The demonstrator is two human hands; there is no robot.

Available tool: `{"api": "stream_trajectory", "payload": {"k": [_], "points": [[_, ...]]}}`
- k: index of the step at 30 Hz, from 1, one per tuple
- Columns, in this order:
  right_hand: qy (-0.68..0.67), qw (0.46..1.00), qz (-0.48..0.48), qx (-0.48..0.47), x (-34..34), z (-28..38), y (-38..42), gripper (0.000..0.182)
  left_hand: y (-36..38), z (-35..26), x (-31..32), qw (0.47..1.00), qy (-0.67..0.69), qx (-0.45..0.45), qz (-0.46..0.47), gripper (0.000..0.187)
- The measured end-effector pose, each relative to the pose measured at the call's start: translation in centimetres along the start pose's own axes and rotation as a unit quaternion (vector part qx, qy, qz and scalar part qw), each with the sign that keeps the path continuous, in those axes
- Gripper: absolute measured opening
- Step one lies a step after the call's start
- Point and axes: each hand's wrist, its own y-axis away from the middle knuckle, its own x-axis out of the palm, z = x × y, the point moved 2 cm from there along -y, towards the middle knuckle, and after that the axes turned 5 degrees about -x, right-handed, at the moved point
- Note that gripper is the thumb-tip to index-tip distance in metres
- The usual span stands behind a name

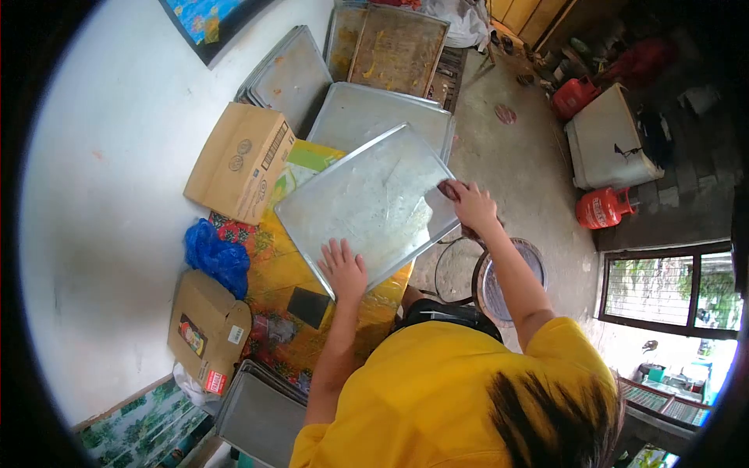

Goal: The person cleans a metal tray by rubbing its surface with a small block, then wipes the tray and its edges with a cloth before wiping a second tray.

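Note:
A large metal baking tray (367, 203) lies at an angle over the table, its upper edge overlapping another tray. My left hand (343, 269) rests flat on the tray's lower left part, fingers spread, gripping nothing. At the tray's right edge, my right hand (474, 207) is closed on a dark reddish-brown cloth (448, 189), which sticks out on both sides of the hand. Beneath is a table with a yellow patterned cover (312, 331). A small dark flat square (309, 307) lies on the cover near my left wrist.
More trays stand stacked behind (374, 117) and at lower left (261, 417). Along the wall are a cardboard box (238, 160), a blue plastic bag (216, 257) and an opened carton (207, 324). A round stool (511, 281) and a red gas cylinder (605, 208) are to the right.

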Motion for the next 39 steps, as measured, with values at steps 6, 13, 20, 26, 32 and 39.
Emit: {"api": "stream_trajectory", "payload": {"k": [6,13,20,26,32,39], "points": [[0.032,0.996,-0.077,-0.020,1.2,3.5,-8.6,0.052,-0.1,-4.0,-3.0,0.986,0.044,0.100,0.123,0.055],[0.034,0.998,-0.045,0.030,1.8,8.1,-17.5,0.046,2.1,-5.7,-2.3,0.944,0.060,0.159,0.282,0.053],[0.105,0.975,0.001,-0.194,8.1,23.2,-12.9,0.043,1.2,-5.3,-2.2,0.923,0.069,0.155,0.345,0.055],[0.053,0.923,0.004,-0.381,13.2,33.9,-7.3,0.038,0.9,-5.2,-0.9,0.911,0.258,0.149,0.284,0.052],[0.097,0.865,0.042,-0.490,12.7,33.4,-5.8,0.034,2.3,-4.1,0.4,0.939,0.188,0.171,0.233,0.038],[0.057,0.866,-0.010,-0.497,13.4,29.4,-3.1,0.039,-6.3,2.4,-8.7,0.891,0.370,-0.042,0.259,0.035]]}}
